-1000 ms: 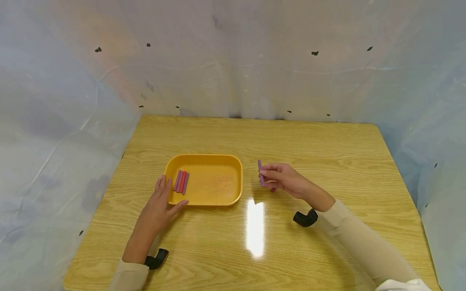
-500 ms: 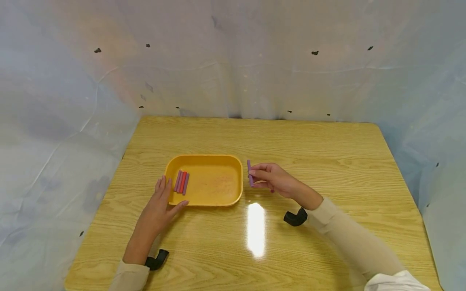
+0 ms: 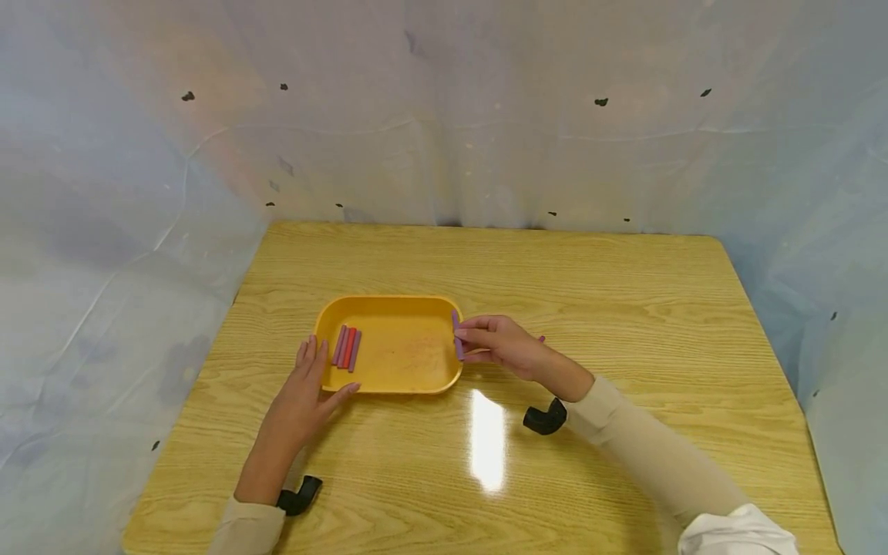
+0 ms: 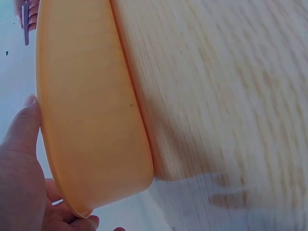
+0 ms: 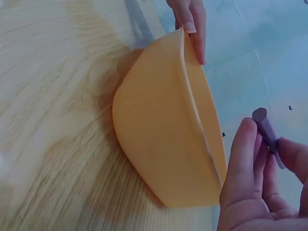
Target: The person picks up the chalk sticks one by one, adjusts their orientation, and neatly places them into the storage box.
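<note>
My right hand [image 3: 502, 344] pinches a slim purple chalk-like stick [image 3: 459, 351] between thumb and fingertips, over the right end of a shallow yellow plastic tray [image 3: 402, 303]. Seen from the right wrist, the stick [image 5: 266, 127] shows a blunt end and is raised beside the tray rim. My left hand [image 3: 298, 393] rests at the tray's left front corner, thumb along the front rim and fingers at the left side. Inside the tray at left, several sticks lie side by side, purple ones [image 3: 354, 351] and a red one [image 3: 348, 348].
Another purplish-pink stick [image 3: 542, 338] shows on the wooden table [image 3: 624, 308] behind the right wrist, partly hidden. Black curved pieces [image 3: 545, 417] sit by both wrists. Pale plastic sheeting [image 3: 444, 116] hangs around the table's back and sides.
My right hand has moved left with the purple stick, from the bare table to over the tray's right rim. The left hand and tray have stayed put.
</note>
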Demonstrator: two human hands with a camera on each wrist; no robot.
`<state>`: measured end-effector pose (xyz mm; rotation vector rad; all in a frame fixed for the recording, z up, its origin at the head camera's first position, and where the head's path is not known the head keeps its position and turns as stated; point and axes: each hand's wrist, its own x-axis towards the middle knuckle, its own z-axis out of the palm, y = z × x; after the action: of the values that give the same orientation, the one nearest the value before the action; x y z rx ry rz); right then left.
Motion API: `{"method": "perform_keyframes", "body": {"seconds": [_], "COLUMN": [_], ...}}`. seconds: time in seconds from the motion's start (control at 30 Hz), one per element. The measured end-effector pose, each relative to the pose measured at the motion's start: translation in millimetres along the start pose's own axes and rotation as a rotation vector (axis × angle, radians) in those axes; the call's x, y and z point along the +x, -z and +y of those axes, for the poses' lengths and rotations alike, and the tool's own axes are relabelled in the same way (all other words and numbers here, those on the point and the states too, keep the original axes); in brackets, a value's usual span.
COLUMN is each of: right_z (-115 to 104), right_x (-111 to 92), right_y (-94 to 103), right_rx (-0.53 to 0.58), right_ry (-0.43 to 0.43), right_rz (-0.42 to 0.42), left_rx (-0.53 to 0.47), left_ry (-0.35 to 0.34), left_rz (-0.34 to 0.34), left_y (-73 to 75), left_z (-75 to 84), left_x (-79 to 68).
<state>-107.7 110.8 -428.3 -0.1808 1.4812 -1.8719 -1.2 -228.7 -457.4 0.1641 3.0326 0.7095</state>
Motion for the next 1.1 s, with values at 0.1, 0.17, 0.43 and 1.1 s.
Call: {"method": "perform_keyframes", "body": {"seconds": [0.1, 0.17, 0.43, 1.1], "right_z": [0.2, -0.3, 0.0, 6.3], "right_x": [2.3, 3.3, 12.1, 40.1], "right_y": [-5.1, -8.9, -21.6, -59.8], "right_rx": [0.006, 0.003, 0.011, 0.057], "right_ry": [0.004, 0.009, -0.012, -0.011], "right_rz": [-0.009, -0.015, -0.034, 0.017], "left_rx": [-0.004, -0.003, 0.001, 0.003], "left_ry": [-0.004, -0.006, -0.018, -0.004], "left_rz": [0.002, 0.004, 0.011, 0.003], "left_y": [0.1, 0.4, -0.2, -2.7], "left_z": [0.0, 0.2, -0.4, -4.3], "left_x": [-0.3, -0.5, 0.4, 1.5]}}
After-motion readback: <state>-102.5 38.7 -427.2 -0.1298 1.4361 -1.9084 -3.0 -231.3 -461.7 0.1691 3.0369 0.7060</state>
